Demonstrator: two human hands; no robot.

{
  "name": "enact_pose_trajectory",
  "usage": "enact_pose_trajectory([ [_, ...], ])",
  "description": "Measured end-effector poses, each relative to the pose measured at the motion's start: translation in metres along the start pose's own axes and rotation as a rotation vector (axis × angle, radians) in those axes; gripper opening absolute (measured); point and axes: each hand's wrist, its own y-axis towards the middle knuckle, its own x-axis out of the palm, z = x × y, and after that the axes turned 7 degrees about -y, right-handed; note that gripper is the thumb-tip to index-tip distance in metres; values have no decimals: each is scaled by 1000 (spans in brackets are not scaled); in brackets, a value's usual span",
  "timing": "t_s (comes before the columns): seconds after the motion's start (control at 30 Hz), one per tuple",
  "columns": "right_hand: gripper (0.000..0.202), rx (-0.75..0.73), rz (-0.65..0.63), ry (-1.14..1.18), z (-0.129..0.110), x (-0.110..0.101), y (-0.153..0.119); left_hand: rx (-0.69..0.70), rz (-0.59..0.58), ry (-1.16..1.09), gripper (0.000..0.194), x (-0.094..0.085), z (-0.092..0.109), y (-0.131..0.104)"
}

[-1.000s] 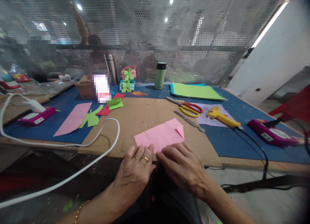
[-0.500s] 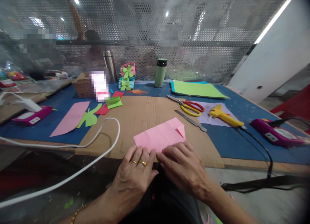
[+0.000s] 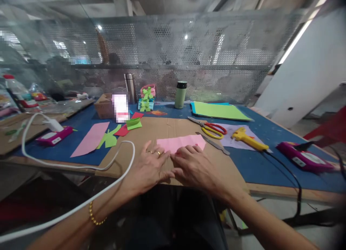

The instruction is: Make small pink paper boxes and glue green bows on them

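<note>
A sheet of pink paper (image 3: 178, 141) lies on the brown cardboard, creased, with a small darker folded spot near its right end. My left hand (image 3: 152, 163), wearing two gold-coloured rings, grips the paper's near edge on the left, its thumb pointing right. Beside it, my right hand (image 3: 193, 165) has its fingers curled over the same edge, closed on the paper. Both hands nearly meet at the middle and cover that edge. A flat metal blade (image 3: 214, 143) lies just right of the paper, below scissors (image 3: 209, 127) with red and yellow handles.
A yellow glue gun (image 3: 250, 140) rests on lilac paper at right, its cord running over the table edge. A white cable (image 3: 129, 163) loops by my left arm. Pink, green and red paper pieces lie left. Behind stand a green tumbler (image 3: 180, 95) and green sheets (image 3: 221, 111).
My hands have moved forward onto the cardboard with the pink paper, which now lies straighter and shows a narrower strip. The camera view has tilted up.
</note>
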Motion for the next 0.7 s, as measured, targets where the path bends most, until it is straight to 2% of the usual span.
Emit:
enact_pose_trajectory([
  [0.1,23,-28,-32,97,19,-12,11,-7,-29,12,73,-3,-2,4],
  [0.2,22,32,33,224,37,-15,26,1,-28,46,76,-1,0,3],
  [0.27,21,73,0,316,45,-7,37,6,-33,70,75,0,1,3],
  [0.37,18,74,-116,441,51,14,55,16,-21,104,74,0,2,3],
  [0.5,24,143,-202,594,58,37,67,35,0,108,72,-1,2,2],
  [0.7,31,82,-242,697,65,36,62,35,41,84,73,4,1,-2],
])
